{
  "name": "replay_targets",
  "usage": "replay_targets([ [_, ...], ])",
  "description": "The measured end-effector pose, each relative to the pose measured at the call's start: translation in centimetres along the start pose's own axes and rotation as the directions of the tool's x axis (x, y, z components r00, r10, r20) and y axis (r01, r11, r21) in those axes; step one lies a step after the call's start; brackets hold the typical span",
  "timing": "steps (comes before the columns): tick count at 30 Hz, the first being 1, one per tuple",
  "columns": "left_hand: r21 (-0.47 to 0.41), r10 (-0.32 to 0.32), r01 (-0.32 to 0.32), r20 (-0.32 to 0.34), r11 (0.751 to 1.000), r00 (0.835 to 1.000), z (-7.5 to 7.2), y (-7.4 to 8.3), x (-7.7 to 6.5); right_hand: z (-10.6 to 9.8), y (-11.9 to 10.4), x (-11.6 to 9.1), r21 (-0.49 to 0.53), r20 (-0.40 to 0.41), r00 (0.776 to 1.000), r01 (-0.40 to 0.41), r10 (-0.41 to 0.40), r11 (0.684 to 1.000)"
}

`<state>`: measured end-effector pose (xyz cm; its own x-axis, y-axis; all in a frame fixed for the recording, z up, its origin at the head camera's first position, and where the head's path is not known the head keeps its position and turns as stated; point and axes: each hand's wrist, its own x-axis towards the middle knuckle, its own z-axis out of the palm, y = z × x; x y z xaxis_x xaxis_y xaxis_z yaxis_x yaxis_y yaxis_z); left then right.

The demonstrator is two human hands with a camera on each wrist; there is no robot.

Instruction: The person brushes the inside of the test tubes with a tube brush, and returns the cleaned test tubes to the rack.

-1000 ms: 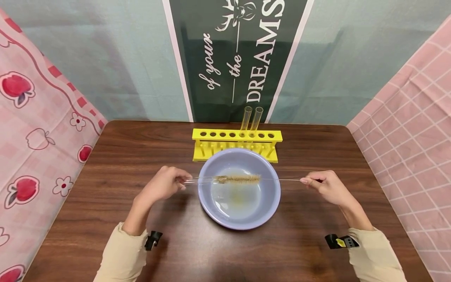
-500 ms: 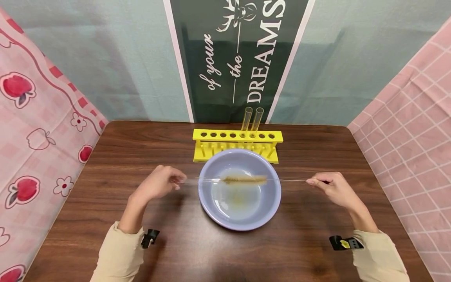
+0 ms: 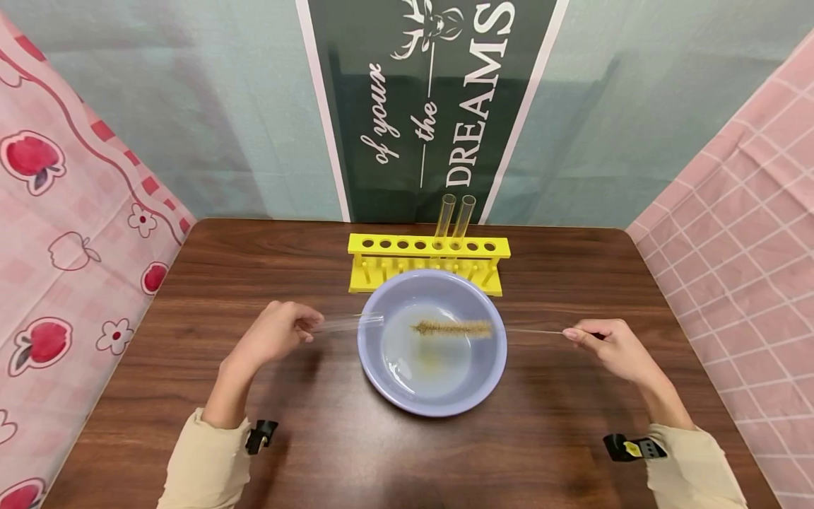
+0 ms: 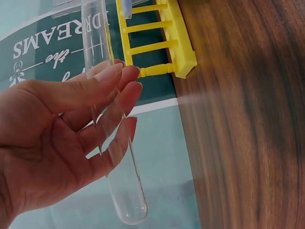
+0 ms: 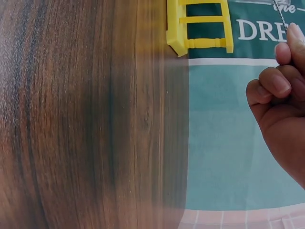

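My left hand point(image 3: 278, 331) holds a clear glass test tube point(image 4: 125, 191) between thumb and fingers, its open end point(image 3: 375, 320) over the left rim of the basin. In the left wrist view the rounded bottom points away below the fingers. My right hand point(image 3: 610, 344) pinches the thin twisted wire handle point(image 3: 531, 331) of a test tube brush. The brush's tan bristles point(image 3: 454, 328) hang over the lilac basin point(image 3: 432, 406), apart from the tube's mouth. Cloudy, slightly yellowish water point(image 3: 422, 364) lies in the basin.
Behind the basin stands a yellow test tube rack point(image 3: 381, 247), partly hidden by the basin's rim. Two glass test tubes point(image 3: 463, 219) stand upright in it. All rest on a brown wooden table point(image 3: 439, 466), with printed cloths point(image 3: 254, 106) hanging around its back and sides.
The brush has come out of the test tube and moved right with my right hand. My left hand has moved left with the tube, opening a gap between tube and bristles.
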<state>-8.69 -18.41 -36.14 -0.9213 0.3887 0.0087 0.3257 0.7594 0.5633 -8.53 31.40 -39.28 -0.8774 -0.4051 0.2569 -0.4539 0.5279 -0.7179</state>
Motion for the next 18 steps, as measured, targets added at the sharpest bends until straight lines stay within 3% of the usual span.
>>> replay_targets([
  [5, 0.032, 0.017, -0.016, -0.039, 0.999, 0.999, 0.3, 0.0, 0.0, 0.2, 0.7, -0.1, -0.003, 0.001, 0.998, -0.062, 0.062, 0.998],
  [11, 0.004, 0.015, -0.014, -0.153, 1.0, 0.988, 0.7, 0.2, 0.8, 0.3, 0.1, 0.1, -0.026, 0.008, 0.995, -0.097, 0.097, 0.995],
  [18, -0.043, -0.066, 0.056, -0.312, 0.998, 0.948, 0.5, 0.7, 2.5, 0.2, -2.9, 0.8, -0.003, 0.025, 0.994, -0.107, 0.107, 0.994],
])
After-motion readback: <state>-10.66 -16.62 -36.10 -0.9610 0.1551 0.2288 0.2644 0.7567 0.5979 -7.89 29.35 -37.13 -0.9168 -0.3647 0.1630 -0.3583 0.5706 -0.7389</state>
